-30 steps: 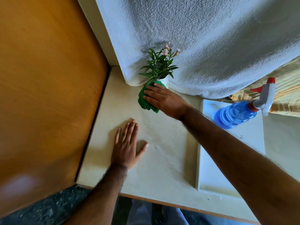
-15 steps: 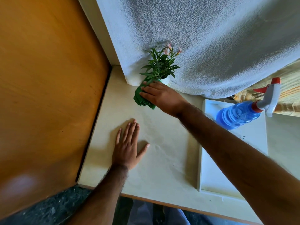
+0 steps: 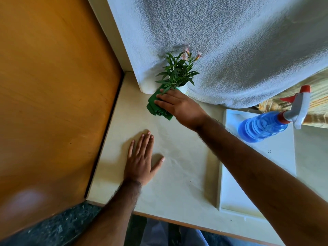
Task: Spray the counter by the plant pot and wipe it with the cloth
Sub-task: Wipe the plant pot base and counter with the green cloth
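Observation:
A folded green cloth (image 3: 156,107) lies on the cream counter (image 3: 177,174) right in front of the small white plant pot (image 3: 183,88), which holds a green plant with pink flowers (image 3: 177,71). My right hand (image 3: 179,105) presses flat on the cloth, fingers pointing left, the plant's leaves over the fingertips. My left hand (image 3: 142,160) rests palm down on the counter nearer me, fingers spread, holding nothing. The blue spray bottle (image 3: 264,126) with a grey and red trigger stands on a white tray (image 3: 257,174) at the right.
An orange wooden panel (image 3: 53,103) walls the counter's left side. A white textured towel (image 3: 221,41) hangs behind the pot. A yellowish striped cloth (image 3: 317,96) shows at the far right. The counter's front edge (image 3: 195,226) runs along the bottom.
My right hand has slid the cloth a little up and left, closer to the base of the pot. The left hand has stayed put.

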Available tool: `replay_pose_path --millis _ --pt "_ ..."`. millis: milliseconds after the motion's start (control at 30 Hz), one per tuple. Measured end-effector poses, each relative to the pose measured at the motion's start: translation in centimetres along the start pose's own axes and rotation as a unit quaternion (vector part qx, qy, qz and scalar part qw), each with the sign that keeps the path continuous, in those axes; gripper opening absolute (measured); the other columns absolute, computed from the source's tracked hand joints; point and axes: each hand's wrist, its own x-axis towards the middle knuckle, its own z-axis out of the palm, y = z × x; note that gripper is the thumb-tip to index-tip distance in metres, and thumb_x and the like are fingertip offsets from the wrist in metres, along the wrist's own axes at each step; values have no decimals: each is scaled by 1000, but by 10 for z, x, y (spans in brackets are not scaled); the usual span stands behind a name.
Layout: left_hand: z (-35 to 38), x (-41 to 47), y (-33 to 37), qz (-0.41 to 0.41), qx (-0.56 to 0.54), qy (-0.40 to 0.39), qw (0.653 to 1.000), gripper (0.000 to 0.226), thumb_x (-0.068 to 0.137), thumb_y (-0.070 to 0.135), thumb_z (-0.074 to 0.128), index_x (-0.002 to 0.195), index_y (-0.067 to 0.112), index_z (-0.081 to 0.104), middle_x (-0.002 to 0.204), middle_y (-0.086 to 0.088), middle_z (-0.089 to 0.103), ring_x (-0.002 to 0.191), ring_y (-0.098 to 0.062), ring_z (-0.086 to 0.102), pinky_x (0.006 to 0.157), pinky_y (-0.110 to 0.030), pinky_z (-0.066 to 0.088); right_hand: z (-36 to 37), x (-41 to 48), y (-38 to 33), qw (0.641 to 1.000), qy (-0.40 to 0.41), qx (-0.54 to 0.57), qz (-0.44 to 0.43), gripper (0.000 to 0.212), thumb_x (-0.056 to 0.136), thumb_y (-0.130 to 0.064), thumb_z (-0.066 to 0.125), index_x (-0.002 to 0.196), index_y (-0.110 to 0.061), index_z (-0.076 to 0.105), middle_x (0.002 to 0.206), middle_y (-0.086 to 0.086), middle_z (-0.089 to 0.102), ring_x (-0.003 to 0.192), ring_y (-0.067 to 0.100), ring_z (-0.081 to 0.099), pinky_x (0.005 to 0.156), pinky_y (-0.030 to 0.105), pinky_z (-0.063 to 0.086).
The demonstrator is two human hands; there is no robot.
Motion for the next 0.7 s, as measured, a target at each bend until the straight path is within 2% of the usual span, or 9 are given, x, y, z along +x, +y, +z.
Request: replay_pose_path --millis 100,300,400,533,700 --pt "1 -1 -1 1 4 -5 1000 92 100 75 27 167 13 17 177 -7 18 163 -25 19 131 -52 23 2 -6 4 1000 10 15 7 28 93 8 61 120 5 69 123 24 69 119 42 63 107 56 47" --pt "0 1 -1 -1 -6 -16 1000 92 99 76 26 168 14 15 177 -7 16 163 -25 18 132 -52 23 15 -23 -6 992 -44 85 85 50 82 24 51 126 4 66 131 23 65 128 43 56 113 60 39" --pt "-2 0 0 0 -9 -15 1000 92 99 76 26 168 15 15 177 -6 16 163 -25 18 132 -52 22 13 -24 -10 994 -26 71 74 47 87 19 48 128 2 65 133 22 65 130 42 55 114 58 38" --pt "-2 0 -1 2 -12 -10 1000 92 100 75 28 168 14 16 177 -6 16 163 -25 18 132 -51 20 8 -25 -4 999 20 -6 33 38 102 -4 39 131 -2 64 136 18 64 131 38 56 117 51 35" --pt "-2 1 0 1 -13 -15 1000 92 100 75 26 168 15 15 177 -6 16 163 -24 18 132 -51 21 16 -41 3 999 2 -1 51 34 97 5 53 128 1 66 135 22 64 131 42 55 111 58 42"
